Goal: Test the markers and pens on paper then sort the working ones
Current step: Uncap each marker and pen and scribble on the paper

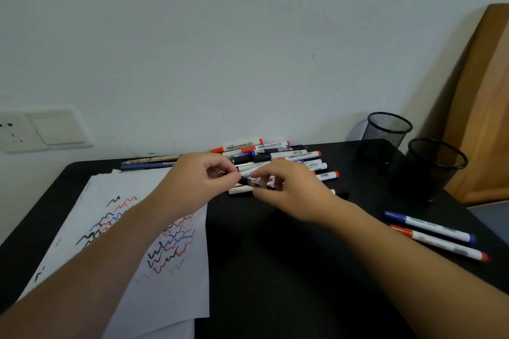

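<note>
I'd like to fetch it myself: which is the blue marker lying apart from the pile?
Start at the two mesh cups on the black table's right. Nearer you lie two loose markers side by side. The blue marker is the farther one, blue-capped; its neighbour is red-capped.

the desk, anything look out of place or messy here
Nothing is spilled or damaged. The markers lie in a loose heap by the wall, and both mesh cups stand empty while a blue marker and a red marker lie loose on the table.
</note>
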